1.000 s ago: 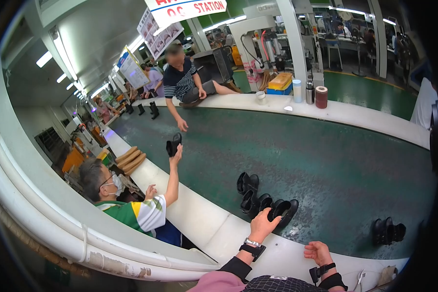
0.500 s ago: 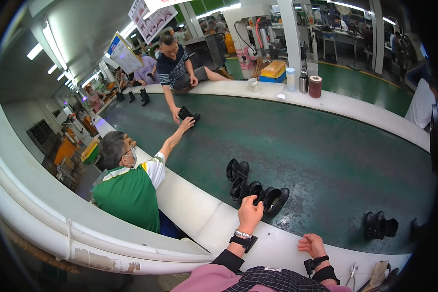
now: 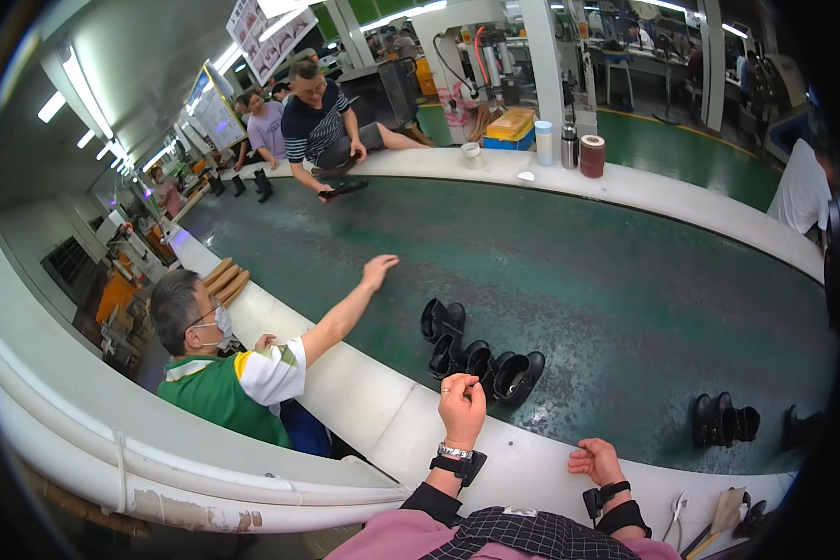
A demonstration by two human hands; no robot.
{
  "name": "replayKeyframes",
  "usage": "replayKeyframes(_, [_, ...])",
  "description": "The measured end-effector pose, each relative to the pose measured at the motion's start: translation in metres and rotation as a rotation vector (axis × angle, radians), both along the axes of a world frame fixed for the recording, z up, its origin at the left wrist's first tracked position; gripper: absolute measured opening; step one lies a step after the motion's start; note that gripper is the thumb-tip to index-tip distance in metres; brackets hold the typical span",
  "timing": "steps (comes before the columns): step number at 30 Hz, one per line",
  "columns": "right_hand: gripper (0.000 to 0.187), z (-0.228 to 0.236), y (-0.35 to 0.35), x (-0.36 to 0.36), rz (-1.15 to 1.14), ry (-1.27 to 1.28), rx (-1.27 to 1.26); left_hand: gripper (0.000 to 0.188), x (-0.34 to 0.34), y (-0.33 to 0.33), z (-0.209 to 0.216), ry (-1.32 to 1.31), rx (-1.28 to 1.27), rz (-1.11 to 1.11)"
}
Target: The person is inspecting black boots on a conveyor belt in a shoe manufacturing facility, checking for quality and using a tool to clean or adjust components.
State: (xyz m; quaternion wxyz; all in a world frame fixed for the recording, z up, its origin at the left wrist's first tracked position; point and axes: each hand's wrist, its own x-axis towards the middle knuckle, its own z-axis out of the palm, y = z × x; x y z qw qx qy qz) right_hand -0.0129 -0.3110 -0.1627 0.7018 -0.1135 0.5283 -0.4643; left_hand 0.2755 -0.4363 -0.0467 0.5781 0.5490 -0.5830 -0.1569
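My left hand (image 3: 462, 409) is raised over the white table rim (image 3: 523, 443), its fingers curled in and nothing visible in them. Just beyond it several black ankle boots stand on the dark green belt, the nearest boot (image 3: 518, 376) with its opening toward me. My right hand (image 3: 596, 460) hovers over the rim further right, fingers loosely stretched and apart, empty. More black boots (image 3: 715, 420) stand on the belt to its right. Across the belt, a seated person in a striped shirt holds a black boot (image 3: 344, 189).
At left a person in a green vest (image 3: 229, 401) reaches an empty hand over the belt. Pliers (image 3: 675, 515) and other tools lie by my right forearm. A bottle (image 3: 544, 143), a flask (image 3: 569, 146) and a brown spool (image 3: 592, 156) stand on the far rim. A white pipe (image 3: 205, 499) curves at lower left.
The black boot passed from the green-vested person to the striped-shirt person, who has drawn it back. The green-vested person's arm has pulled nearer. My left hand's fingers have curled in more; my right hand barely moved.
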Motion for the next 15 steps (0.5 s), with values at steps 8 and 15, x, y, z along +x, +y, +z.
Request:
replayKeyframes(8, [0.021, 0.0, 0.0, -0.002, -0.005, 0.005, -0.012, 0.005, -0.01, 0.007, 0.001, 0.054, 0.0, -0.085])
replayKeyframes(15, [0.021, 0.001, 0.0, -0.003, -0.011, -0.012, -0.02, 0.006, -0.014, 0.016, 0.004, 0.07, 0.015, -0.134])
